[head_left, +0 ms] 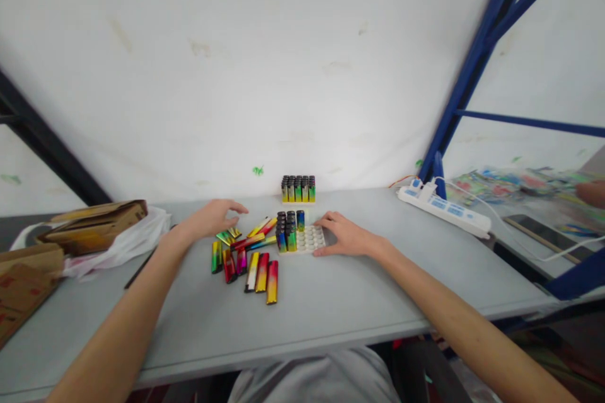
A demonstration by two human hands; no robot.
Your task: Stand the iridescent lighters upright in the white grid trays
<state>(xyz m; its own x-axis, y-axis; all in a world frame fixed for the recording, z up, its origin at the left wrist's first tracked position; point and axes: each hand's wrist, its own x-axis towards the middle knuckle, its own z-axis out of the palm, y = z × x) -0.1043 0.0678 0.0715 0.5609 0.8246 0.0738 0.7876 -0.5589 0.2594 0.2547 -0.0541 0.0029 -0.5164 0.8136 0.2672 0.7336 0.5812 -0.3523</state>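
Observation:
My left hand (210,221) hovers over the far left part of a loose heap of shiny lighters (240,258), with its fingers stretched out and nothing visible in them. Red, yellow, green and pink lighters lie on their sides there. To the right of the heap sits a white tray with round holes (309,239). Lighters (286,233) stand upright in its left part, and the holes on the right are bare. My right hand (347,236) grips the tray's right side, fingers at the far corner and thumb at the near one.
A second block of upright lighters (298,190) stands behind, near the wall. On the left are cardboard boxes (94,223) and a white plastic bag (125,239). A power strip (444,211) lies at the right by a blue frame (466,88). Beyond it are a phone (543,236) and another person's hand (592,193).

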